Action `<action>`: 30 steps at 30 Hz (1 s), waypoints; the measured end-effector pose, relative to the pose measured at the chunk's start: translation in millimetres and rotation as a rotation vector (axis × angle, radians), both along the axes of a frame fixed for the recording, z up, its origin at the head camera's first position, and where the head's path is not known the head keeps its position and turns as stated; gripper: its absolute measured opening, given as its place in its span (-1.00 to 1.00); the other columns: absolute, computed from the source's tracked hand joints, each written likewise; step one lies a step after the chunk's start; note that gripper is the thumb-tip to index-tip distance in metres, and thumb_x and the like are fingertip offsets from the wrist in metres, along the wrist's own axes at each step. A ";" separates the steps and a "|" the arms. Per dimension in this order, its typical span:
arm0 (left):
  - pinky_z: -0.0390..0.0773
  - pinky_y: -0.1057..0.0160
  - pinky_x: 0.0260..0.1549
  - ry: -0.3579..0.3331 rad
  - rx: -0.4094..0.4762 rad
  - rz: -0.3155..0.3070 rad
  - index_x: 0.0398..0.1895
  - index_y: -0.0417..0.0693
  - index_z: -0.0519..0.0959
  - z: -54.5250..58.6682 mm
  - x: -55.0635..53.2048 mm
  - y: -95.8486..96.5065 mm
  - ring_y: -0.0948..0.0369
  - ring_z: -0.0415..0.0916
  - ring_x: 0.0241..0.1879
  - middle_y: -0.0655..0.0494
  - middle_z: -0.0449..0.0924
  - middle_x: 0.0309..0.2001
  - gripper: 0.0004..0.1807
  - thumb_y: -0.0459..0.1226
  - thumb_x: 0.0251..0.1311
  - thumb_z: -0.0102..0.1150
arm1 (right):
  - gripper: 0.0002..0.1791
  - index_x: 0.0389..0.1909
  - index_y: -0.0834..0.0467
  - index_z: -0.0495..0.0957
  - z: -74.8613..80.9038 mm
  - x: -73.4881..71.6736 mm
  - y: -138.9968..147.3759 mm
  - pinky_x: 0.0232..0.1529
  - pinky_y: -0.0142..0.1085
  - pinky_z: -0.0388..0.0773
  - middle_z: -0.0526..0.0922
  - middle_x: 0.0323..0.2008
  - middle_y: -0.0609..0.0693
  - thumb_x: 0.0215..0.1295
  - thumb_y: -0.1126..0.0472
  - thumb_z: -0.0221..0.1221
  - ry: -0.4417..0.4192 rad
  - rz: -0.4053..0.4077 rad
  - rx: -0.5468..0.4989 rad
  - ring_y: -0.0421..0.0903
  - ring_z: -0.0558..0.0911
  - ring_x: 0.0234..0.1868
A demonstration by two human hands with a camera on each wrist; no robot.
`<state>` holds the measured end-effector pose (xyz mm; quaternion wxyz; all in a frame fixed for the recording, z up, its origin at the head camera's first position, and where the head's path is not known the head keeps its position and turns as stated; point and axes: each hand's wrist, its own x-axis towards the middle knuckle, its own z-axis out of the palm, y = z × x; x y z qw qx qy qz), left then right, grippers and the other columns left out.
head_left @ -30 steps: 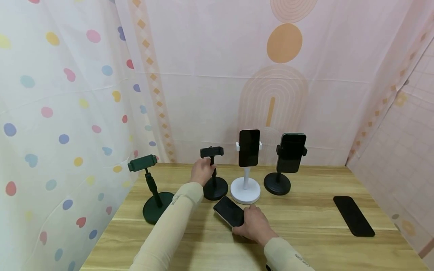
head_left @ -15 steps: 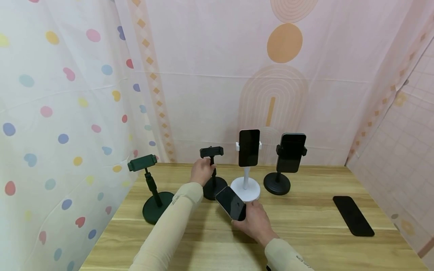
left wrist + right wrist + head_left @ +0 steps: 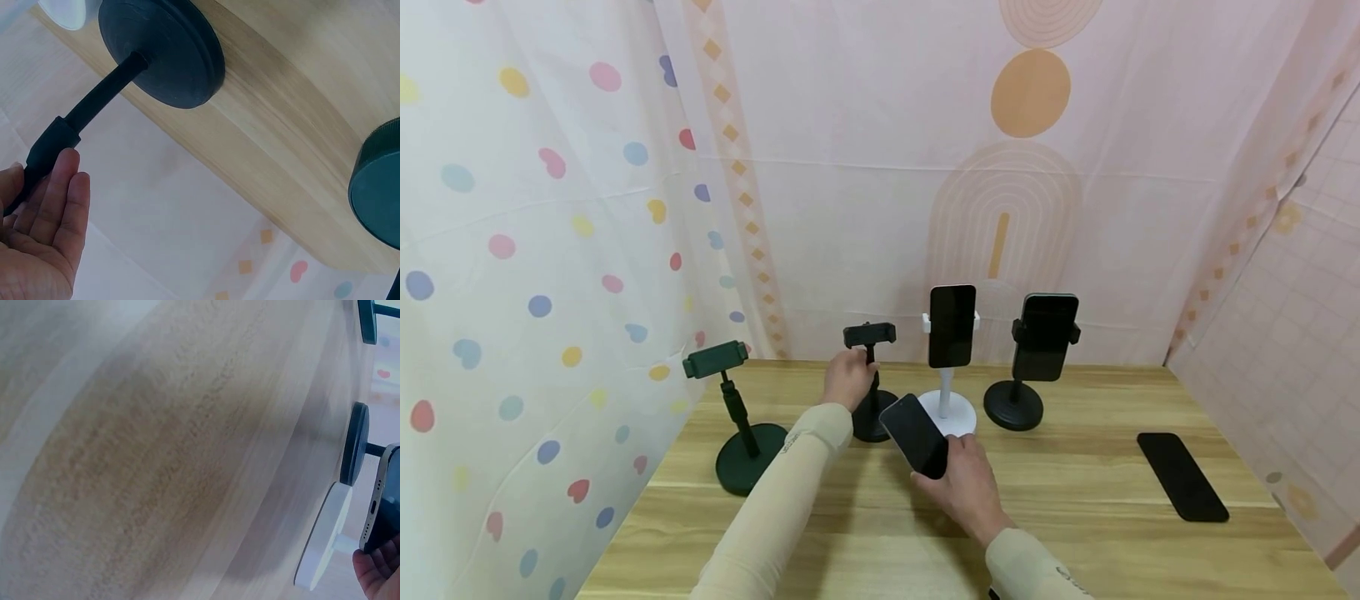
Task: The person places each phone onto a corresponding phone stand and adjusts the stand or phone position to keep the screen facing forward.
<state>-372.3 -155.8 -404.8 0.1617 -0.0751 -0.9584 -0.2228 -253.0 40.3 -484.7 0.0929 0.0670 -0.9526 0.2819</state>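
My left hand (image 3: 847, 379) grips the post of a black phone stand (image 3: 870, 335) just under its clamp, which holds no phone. In the left wrist view, fingers (image 3: 65, 187) and thumb close around the upper part of the stand's post (image 3: 103, 97). My right hand (image 3: 966, 483) holds a smartphone (image 3: 916, 435) by its lower end, tilted, raised above the table with its dark screen up. The phone overlaps the black stand's base and the white base behind it in the head view. In the right wrist view, the phone's bottom edge (image 3: 374, 506) with its port shows above the fingertips.
A white stand (image 3: 946, 408) and another black stand (image 3: 1013, 406) each hold an upright phone. At left stands a dark green stand (image 3: 748, 458) with nothing in its clamp. A black phone (image 3: 1182, 477) lies flat on the wooden table (image 3: 1075, 533) at right. Curtains hang behind.
The right hand has lifted the smartphone up from near the tabletop and tilted it more upright, its far end toward the black stand. The left hand stays on the stand's post.
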 end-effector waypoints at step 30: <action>0.62 -0.01 -0.18 -0.055 0.043 -0.077 -0.16 -0.26 0.72 -9.7 15.8 -16.0 -0.05 0.66 -0.19 -0.16 0.70 -0.13 -0.81 -0.31 0.31 0.25 | -0.17 0.13 0.34 0.50 27.6 2.6 -7.4 -0.04 -0.05 0.52 0.49 -0.05 0.17 0.00 -0.18 0.46 0.165 -0.029 -0.132 0.04 0.49 -0.09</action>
